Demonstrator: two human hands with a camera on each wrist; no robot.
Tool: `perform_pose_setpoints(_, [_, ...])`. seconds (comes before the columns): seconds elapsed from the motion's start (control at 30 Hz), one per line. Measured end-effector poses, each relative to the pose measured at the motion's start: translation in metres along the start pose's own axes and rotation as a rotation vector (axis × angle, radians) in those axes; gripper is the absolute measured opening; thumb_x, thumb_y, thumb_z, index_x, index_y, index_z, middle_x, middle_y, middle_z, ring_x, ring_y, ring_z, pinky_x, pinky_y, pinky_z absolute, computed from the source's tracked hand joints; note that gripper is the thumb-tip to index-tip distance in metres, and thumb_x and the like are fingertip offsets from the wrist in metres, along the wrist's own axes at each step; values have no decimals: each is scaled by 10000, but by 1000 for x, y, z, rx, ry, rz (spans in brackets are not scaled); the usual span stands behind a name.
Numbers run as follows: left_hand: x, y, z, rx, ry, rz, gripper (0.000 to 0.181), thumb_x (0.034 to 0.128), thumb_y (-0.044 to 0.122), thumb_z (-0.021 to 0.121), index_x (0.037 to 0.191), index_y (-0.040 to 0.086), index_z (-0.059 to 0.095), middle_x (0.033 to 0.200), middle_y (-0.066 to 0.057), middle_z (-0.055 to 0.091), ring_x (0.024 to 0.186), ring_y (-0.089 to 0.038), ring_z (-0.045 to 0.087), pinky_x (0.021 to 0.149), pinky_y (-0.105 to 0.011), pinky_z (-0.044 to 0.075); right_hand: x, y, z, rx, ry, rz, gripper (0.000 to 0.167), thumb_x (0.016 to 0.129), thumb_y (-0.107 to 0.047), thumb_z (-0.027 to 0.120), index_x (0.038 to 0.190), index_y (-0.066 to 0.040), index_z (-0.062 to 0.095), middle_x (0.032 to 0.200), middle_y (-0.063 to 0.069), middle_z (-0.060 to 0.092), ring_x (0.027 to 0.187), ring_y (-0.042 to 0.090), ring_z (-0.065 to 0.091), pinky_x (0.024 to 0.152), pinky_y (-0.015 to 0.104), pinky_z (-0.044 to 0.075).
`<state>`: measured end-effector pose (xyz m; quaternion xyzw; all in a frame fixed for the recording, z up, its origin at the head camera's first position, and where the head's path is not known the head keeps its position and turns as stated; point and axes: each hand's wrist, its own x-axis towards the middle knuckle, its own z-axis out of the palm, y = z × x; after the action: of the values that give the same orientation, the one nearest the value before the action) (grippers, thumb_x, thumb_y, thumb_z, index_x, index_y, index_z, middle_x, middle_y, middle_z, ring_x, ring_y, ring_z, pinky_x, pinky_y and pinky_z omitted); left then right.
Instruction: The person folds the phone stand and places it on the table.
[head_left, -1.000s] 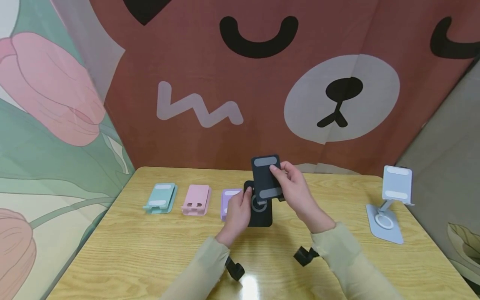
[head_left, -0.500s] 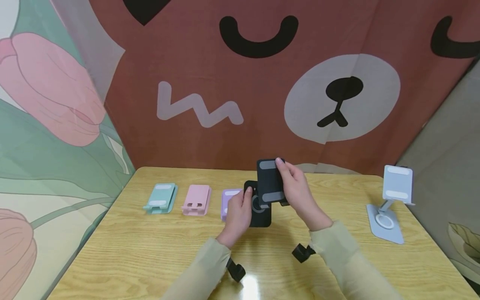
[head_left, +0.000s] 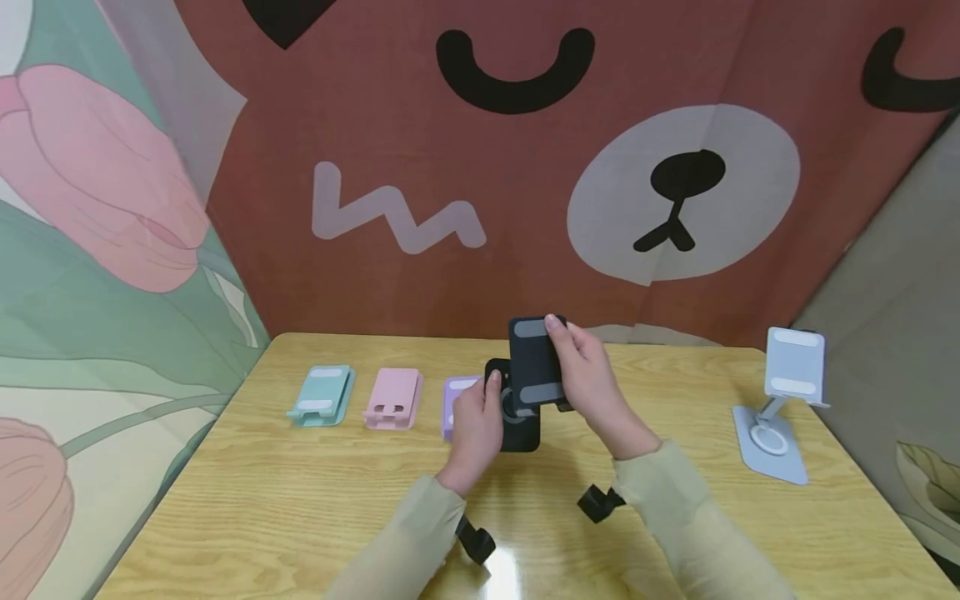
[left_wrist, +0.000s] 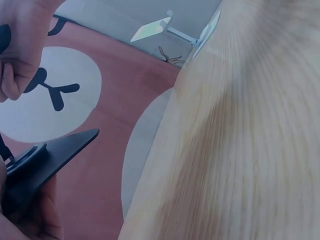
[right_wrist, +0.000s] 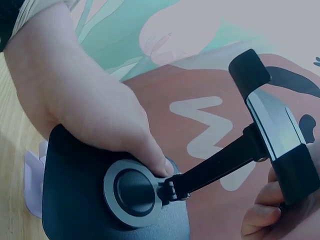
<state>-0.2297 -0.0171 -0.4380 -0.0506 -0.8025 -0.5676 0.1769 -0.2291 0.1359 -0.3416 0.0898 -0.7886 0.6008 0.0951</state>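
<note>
A black phone stand [head_left: 534, 367] is held unfolded above the table between both hands. My left hand [head_left: 476, 429] grips the left edge of its base, thumb on top. The round grey ring on the base [right_wrist: 65, 200] shows in the right wrist view, with a hinged arm [right_wrist: 217, 167] rising from it to the phone plate. My right hand [head_left: 596, 387] pinches that plate by its right edge, thumb on the front near the top corner. Two grey pads face the head camera. In the left wrist view the base [left_wrist: 55, 157] is seen edge-on, tilted.
A teal stand [head_left: 322, 395] and a pink stand [head_left: 395, 397] lie folded at the left of the wooden table [head_left: 300, 508]. Partly hidden behind my left hand is a purple stand [head_left: 455, 393]. An unfolded light blue stand [head_left: 795, 364] stands at the right.
My right thumb has slid up to the plate's top corner. The plate has turned more upright and shifted slightly right, then a little back left. The left hand keeps its grip on the base.
</note>
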Motion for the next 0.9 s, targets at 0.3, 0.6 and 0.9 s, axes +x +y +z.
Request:
perform_pose_setpoints(0.3, [0,-5,-1,-45,53,16,476,1103,347,460,724,87,586,575,43,380,547,-138,399,505,-289,331,-7,4,10,31,7,58,533,1068,-505,459,936,-28,655,829,145,604,721,306,590,611,395,528])
perform_pose_setpoints(0.6, [2,-3,-3,-88,81,-40,487,1103,343,456,712,86,591,585,19,463,601,-164,480,564,-336,402,-14,9,25,36,38,70,486,1074,-452,489,896,-30,651,784,120,599,711,279,556,610,379,487])
perform_pose_setpoints(0.9, [3,-2,-3,-156,113,-64,479,1104,347,455,747,73,619,577,20,478,623,-162,503,583,-329,425,-18,17,34,48,71,110,498,1072,-471,479,968,-36,696,840,114,647,760,266,577,642,377,498])
